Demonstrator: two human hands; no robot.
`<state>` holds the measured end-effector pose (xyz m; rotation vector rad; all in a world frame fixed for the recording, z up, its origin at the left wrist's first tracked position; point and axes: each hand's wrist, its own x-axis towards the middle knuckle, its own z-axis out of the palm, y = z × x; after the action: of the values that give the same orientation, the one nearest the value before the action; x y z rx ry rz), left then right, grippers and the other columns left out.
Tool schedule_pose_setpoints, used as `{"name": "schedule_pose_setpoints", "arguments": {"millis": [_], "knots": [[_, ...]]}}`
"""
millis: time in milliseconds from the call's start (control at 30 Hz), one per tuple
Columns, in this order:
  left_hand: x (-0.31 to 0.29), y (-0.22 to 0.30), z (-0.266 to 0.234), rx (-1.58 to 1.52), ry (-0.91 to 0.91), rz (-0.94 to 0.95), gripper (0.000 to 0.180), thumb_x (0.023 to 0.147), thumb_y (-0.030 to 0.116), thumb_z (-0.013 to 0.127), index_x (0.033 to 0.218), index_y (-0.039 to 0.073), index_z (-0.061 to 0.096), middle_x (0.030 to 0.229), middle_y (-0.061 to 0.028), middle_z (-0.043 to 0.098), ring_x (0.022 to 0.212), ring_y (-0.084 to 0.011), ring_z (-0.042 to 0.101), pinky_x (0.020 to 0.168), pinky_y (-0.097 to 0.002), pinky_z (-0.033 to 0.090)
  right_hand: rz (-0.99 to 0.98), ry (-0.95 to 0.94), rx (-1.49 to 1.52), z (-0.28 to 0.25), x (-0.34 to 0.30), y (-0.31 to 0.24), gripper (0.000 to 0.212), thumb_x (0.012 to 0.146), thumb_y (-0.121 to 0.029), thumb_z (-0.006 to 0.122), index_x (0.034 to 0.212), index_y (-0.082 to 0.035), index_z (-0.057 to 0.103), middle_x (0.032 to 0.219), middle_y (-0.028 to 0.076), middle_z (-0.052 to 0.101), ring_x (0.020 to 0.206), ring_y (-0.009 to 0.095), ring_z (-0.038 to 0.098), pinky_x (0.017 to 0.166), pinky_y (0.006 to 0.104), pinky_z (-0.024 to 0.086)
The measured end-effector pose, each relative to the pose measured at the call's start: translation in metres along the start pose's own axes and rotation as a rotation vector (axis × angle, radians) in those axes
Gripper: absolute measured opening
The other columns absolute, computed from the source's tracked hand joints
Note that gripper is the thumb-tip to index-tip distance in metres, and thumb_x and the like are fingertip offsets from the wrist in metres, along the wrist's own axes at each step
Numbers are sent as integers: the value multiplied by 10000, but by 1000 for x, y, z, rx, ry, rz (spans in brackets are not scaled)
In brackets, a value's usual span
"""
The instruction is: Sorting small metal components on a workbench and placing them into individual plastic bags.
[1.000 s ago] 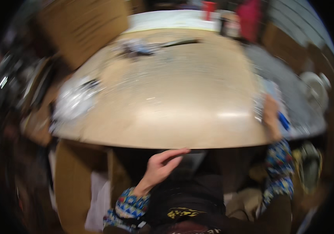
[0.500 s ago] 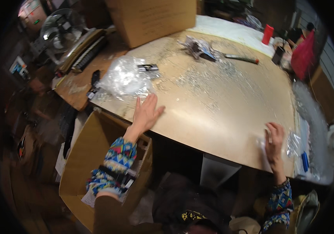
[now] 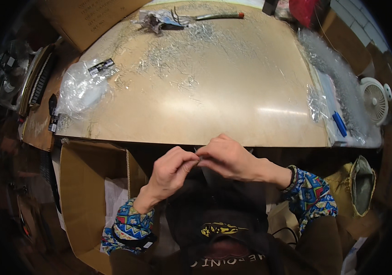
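Note:
My left hand (image 3: 171, 170) and my right hand (image 3: 230, 158) meet in front of my body, just off the near edge of the table (image 3: 246, 114). Both are closed in a pinch, fingertips almost touching. Something small and greyish sits between them, too hidden to name. A clear plastic bag (image 3: 79, 94) lies crumpled on the table's left, with a black label card (image 3: 100, 67) on it. Many thin, silvery wire-like pieces (image 3: 173, 59) are strewn over the middle and far part of the tabletop.
An open cardboard box (image 3: 79, 192) stands below the table at the left. A larger carton (image 3: 88, 20) is at the far left. Farther back lie a crumpled silvery wrapper (image 3: 157, 22) and a dark stick with an orange tip (image 3: 219, 16). At right are a blue pen (image 3: 339, 123) and a white fan (image 3: 375, 101).
Both hands have left the tabletop and come together in front of my body, fingers now pinched. My view has swung to the right and down.

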<state>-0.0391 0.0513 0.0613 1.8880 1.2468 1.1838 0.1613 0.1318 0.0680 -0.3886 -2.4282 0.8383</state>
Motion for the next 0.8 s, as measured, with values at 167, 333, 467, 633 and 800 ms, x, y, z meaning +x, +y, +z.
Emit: {"name": "schedule_pose_setpoints", "arguments": {"millis": [167, 333, 467, 633, 800], "knots": [[-9, 8, 21, -490, 49, -475, 74, 913, 32, 625, 918, -42, 634, 643, -31, 589, 517, -78, 529, 482, -213, 418, 387, 44, 507, -3, -22, -19, 131, 936, -164, 614, 976, -44, 647, 685, 67, 628, 545, 112, 563, 504, 261, 438], [-43, -10, 24, -1101, -290, -755, 140, 910, 73, 653, 807, -5, 600, 599, 2, 557, 426, -25, 439, 401, -192, 340, 672, -156, 829, -8, -55, -23, 206, 925, -237, 653, 895, -34, 657, 659, -22, 603, 585, 25, 523, 534, 226, 417], [-71, -19, 42, -698, -668, -922, 129, 907, 137, 665, 813, 56, 632, 636, 48, 569, 542, -23, 500, 470, -192, 364, 672, -454, 681, 12, -100, -12, 263, 884, -289, 694, 822, -37, 654, 584, 32, 592, 539, 94, 535, 510, 279, 408], [-82, -45, 75, 145, -452, -187, 199, 880, 216, 674, 882, 22, 629, 779, -161, 658, 729, -361, 642, 620, -389, 505, 322, -395, 38, 43, -157, 22, 212, 910, -265, 589, 940, -66, 653, 790, 138, 667, 757, 325, 657, 624, 430, 511], [-99, -54, 84, -189, -190, -651, 156, 850, 112, 723, 931, -6, 661, 749, -77, 706, 653, -63, 627, 588, -236, 504, 329, -365, -22, 31, -147, 17, 224, 932, -250, 554, 955, -48, 649, 816, 140, 663, 783, 332, 652, 674, 418, 525]]}}
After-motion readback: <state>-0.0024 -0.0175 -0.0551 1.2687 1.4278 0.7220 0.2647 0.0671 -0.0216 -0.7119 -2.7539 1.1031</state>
